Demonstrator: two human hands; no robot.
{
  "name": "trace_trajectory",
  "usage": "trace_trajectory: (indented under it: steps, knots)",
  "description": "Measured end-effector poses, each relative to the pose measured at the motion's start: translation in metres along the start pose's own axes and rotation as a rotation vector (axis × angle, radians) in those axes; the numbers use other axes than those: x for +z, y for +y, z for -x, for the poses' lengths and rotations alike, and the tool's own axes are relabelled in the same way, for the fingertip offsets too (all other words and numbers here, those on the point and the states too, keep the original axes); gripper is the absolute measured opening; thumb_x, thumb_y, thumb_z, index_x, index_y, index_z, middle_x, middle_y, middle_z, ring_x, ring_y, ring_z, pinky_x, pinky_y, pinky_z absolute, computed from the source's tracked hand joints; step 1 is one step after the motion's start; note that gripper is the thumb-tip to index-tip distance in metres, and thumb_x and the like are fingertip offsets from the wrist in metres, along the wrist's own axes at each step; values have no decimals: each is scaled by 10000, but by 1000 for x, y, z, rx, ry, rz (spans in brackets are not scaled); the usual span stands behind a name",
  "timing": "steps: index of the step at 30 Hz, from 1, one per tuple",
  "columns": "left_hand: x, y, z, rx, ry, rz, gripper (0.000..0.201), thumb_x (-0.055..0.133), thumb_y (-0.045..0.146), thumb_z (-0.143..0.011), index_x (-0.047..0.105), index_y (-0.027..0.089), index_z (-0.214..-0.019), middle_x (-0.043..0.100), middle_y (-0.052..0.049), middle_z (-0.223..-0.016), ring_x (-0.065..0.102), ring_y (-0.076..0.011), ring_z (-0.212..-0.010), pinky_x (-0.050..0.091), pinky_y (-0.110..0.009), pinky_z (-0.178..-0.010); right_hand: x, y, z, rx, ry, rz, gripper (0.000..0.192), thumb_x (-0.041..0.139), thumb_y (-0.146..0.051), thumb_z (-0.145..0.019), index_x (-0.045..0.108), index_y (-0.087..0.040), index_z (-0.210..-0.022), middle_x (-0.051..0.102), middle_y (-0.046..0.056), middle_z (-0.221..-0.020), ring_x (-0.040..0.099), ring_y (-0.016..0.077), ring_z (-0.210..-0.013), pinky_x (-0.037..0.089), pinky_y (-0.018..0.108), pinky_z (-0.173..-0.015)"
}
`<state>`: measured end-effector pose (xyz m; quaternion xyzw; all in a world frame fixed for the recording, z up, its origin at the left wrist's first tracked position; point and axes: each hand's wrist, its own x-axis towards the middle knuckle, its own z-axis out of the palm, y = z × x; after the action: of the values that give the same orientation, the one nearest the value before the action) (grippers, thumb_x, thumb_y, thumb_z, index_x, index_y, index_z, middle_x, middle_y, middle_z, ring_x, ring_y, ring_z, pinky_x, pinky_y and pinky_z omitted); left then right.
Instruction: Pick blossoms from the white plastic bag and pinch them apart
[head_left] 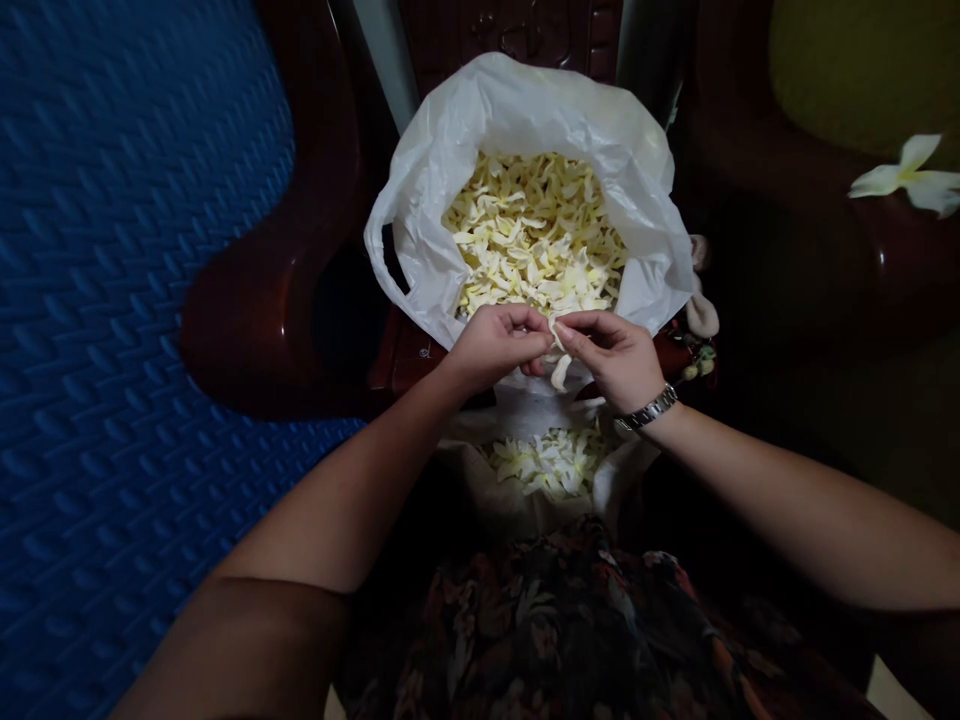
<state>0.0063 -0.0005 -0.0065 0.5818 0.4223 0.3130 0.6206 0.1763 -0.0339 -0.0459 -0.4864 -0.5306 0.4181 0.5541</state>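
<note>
Here the left hand (495,345) and the right hand (611,355) meet just below the rim of a white plastic bag (450,150) heaped with pale yellow petals (536,235), and each grip is closed by the fingertips on one flower piece (559,365) that hangs between them. Below the hands, a smaller pile of petals (551,462) lies in a second bag (510,505) on the lap, and a wristwatch (649,410) circles the right wrist. At the far right a whole white flower (911,180) rests on a dark wooden armrest (825,260).

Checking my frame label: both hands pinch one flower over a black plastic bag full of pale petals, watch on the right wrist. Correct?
One error: the plastic bag is white, not black, as the head view shows. The rest holds: left hand and right hand pinch one flower over the petals, watch on the right wrist.
</note>
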Motion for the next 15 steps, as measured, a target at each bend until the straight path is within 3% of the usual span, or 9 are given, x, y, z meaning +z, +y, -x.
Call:
trace_trajectory:
  steps: [15]
  knots:
    - [0, -1, -1, 12, 2, 3, 66, 634, 85, -734, 615, 141, -704, 610, 23, -495, 586, -77, -456, 471, -176, -498, 0, 0, 1, -62, 11, 48, 318, 805, -502, -774, 762, -212, -897, 781, 53, -937, 722, 197, -897, 587, 378, -876]
